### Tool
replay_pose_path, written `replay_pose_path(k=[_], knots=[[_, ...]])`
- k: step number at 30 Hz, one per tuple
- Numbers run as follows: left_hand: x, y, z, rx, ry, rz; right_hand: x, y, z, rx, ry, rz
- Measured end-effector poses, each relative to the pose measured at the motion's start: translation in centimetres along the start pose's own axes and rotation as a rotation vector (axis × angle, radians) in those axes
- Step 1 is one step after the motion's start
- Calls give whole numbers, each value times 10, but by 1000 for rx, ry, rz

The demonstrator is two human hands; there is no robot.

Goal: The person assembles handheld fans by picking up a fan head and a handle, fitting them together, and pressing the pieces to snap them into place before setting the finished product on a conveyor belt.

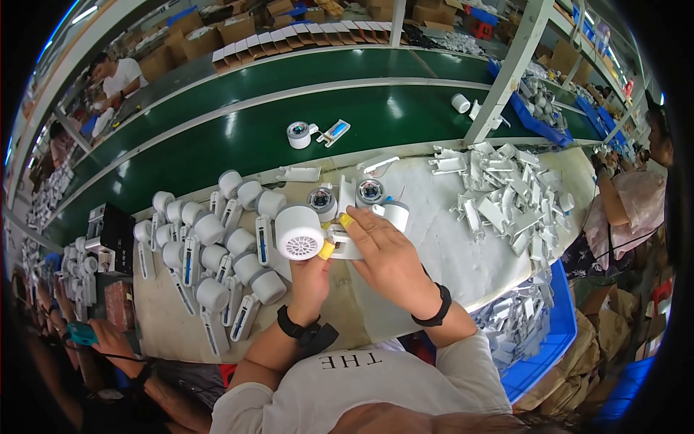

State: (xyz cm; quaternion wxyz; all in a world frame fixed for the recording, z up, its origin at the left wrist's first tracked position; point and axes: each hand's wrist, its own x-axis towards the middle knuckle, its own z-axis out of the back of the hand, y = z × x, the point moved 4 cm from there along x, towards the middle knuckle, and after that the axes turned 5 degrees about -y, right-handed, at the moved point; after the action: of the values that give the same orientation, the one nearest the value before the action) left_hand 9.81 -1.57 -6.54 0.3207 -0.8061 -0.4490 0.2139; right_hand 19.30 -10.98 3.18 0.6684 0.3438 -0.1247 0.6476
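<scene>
In the centre of the frame, the person's left hand (311,283) grasps a white device (299,233) from below, its round grilled head facing up. The right hand (387,249) has its fingers over the device's handle (347,250); whether they clench it or merely rest there cannot be told. Each hand wears a yellow finger cover (327,249) and a black wristband (433,307). Just above the hands stand 2 round heads (322,200) with exposed circuitry. Left of centre, similar devices (209,228) lie in rows on the pale worktable (426,278). White plastic shells (499,192) are heaped at right, above a blue bin (566,318). Across the top, a green conveyor (217,141) carries an opened unit (298,135).
</scene>
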Motion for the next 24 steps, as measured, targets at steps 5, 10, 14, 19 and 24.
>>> replay_pose_path(k=[5, 10, 14, 19, 24], knots=[[-11, -15, -13, 770, 72, -351, -2, 2, -17, -67, -33, -7], [-1, -22, 1, 438, 22, -329, 7, 11, -13, 39, -39, 40], [1, -35, -4, 124, 138, -156, -16, -26, -16, 461, 84, -160], [2, -35, -22, 50, 151, -165, -27, -16, -28, 960, -44, -643], [-7, -57, -32, -151, 160, -182, -6, -7, -12, 797, -29, -411]])
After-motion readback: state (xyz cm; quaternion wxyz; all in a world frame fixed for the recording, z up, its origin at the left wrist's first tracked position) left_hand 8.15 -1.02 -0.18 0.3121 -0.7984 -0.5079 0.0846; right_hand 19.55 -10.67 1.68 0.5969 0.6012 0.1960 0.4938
